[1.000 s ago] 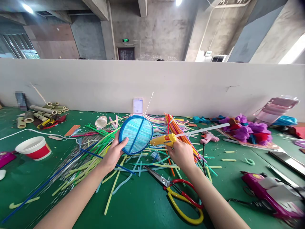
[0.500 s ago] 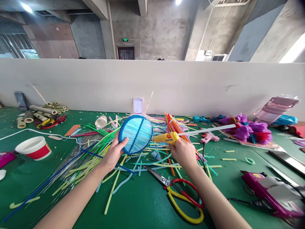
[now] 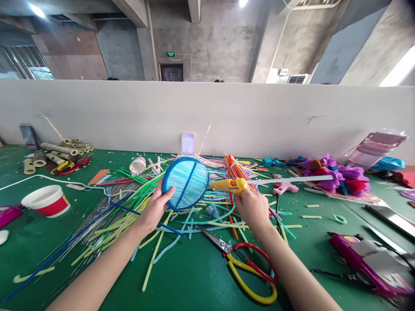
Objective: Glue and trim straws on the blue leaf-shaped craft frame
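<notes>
My left hand (image 3: 158, 206) grips the left rim of a round blue disc (image 3: 181, 177), its fingers partly hidden behind it. The disc has a dark blue edge, a dark bar across it and pale blue strands; two thin wires rise from its top. In my right hand (image 3: 254, 207) is a yellow glue gun (image 3: 228, 185), its nozzle near the disc's right edge. I cannot tell whether the nozzle touches it. A long whitish glue stick (image 3: 292, 179) sticks out of the gun's back. Under both hands lie loose pipe cleaners (image 3: 129, 220) in several colours.
Large scissors (image 3: 240, 255) with red and yellow handles lie in front of me. A paper cup (image 3: 46, 201) and bamboo tubes (image 3: 61, 151) are at left. At right are a pink glue gun (image 3: 285, 187), purple fuzzy pieces (image 3: 330, 175) and a magenta power strip (image 3: 366, 268). A phone (image 3: 188, 144) stands behind.
My right hand and the yellow glue gun have shifted slightly right, and the glue stick's far end has dropped a little. The disc has moved only slightly to the right.
</notes>
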`<state>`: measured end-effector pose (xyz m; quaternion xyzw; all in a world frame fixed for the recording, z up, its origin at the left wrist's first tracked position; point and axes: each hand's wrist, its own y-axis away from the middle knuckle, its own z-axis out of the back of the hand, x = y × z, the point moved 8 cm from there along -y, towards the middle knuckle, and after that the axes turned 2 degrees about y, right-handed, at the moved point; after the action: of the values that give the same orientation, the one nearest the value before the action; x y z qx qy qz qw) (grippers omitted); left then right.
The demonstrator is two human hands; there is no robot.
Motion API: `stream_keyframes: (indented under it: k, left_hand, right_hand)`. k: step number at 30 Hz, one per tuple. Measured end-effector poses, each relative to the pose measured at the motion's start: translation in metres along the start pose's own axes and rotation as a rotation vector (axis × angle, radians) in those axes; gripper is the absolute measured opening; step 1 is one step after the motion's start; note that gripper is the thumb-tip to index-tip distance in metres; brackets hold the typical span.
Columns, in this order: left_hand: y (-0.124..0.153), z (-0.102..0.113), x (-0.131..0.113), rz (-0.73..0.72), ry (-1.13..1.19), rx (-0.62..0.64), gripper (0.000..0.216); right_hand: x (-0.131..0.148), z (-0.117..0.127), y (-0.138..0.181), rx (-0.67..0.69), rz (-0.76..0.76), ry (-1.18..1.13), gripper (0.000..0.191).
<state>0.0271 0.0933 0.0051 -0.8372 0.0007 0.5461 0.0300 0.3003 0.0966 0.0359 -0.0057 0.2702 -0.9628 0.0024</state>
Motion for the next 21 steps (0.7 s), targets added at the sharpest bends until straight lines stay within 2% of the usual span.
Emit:
stream_keyframes:
  k: [6, 12, 21]
  left_hand:
    - [-0.002, 0.002, 0.003, -0.013, 0.007, 0.017, 0.079]
    - [-0.002, 0.002, 0.002, -0.010, 0.001, 0.007, 0.081]
    - [-0.002, 0.001, 0.002, -0.018, 0.010, 0.010, 0.082]
  right_hand:
    - [0.000, 0.006, 0.001, -0.051, 0.004, -0.014, 0.031]
    - [-0.002, 0.016, 0.002, -0.119, -0.080, -0.013, 0.043]
    - [0.002, 0.010, 0.003, -0.105, -0.037, 0.022, 0.037]
